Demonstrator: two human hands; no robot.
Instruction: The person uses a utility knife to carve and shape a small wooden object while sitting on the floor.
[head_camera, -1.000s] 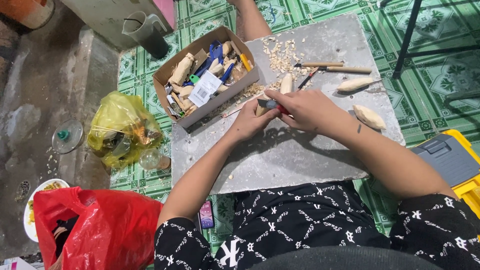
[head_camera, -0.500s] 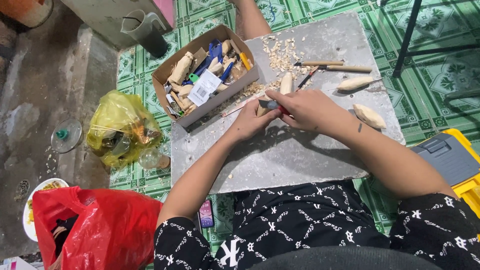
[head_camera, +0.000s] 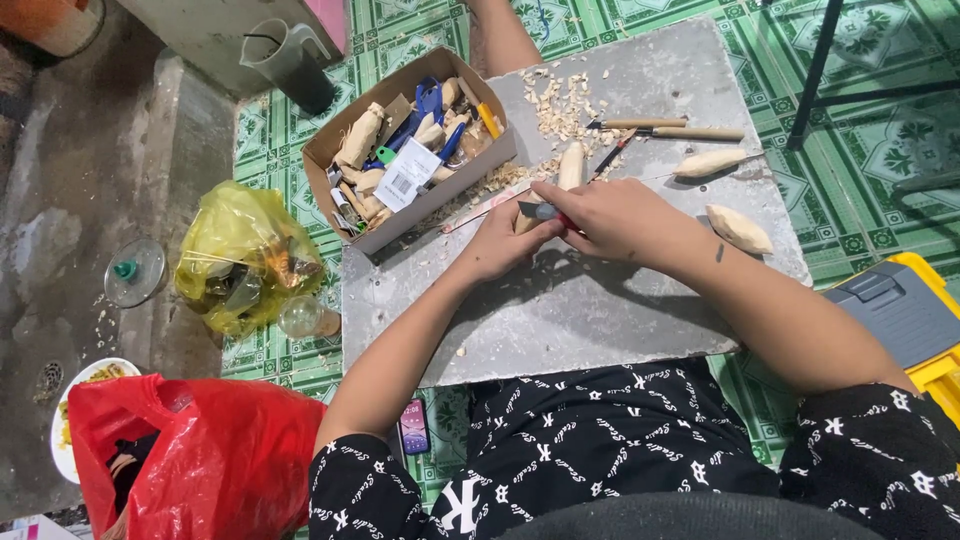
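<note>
A person seated on a green patterned floor works over a grey stone slab (head_camera: 600, 320), both hands meeting near its middle; the left hand (head_camera: 505, 245) curls its fingers closed around a pale piece of wood (head_camera: 527, 222), most of which is hidden in the grip; the right hand (head_camera: 610, 212) has its fingers folded tight on a small carving knife (head_camera: 545, 211), whose grey and red handle shows at the thumb and meets the wood; the two hands touch.

On the slab's far side lies a scatter of wood shavings (head_camera: 562, 100); just beyond the hands a pale carved peg (head_camera: 571, 165) lies on the slab; to the right of it on the slab rest two wooden-handled tools (head_camera: 665, 128), and nearer the slab's right edge two rough carved wooden blanks (head_camera: 725, 195), well apart from the hands.

At the slab's far left corner sits an open cardboard box (head_camera: 405, 150), overlapping the edge and filled with wooden pieces, blue-handled tools and a white tag; left of the slab on the floor are a yellow plastic bag (head_camera: 240, 255) and a clear glass (head_camera: 300, 317) just beside it; near the slab's left front corner sits a red plastic bag (head_camera: 200, 450); off the slab's right front corner shows a yellow and grey case (head_camera: 900, 310); a phone (head_camera: 414, 427) lies below the slab's front edge beside the person's knee.
</note>
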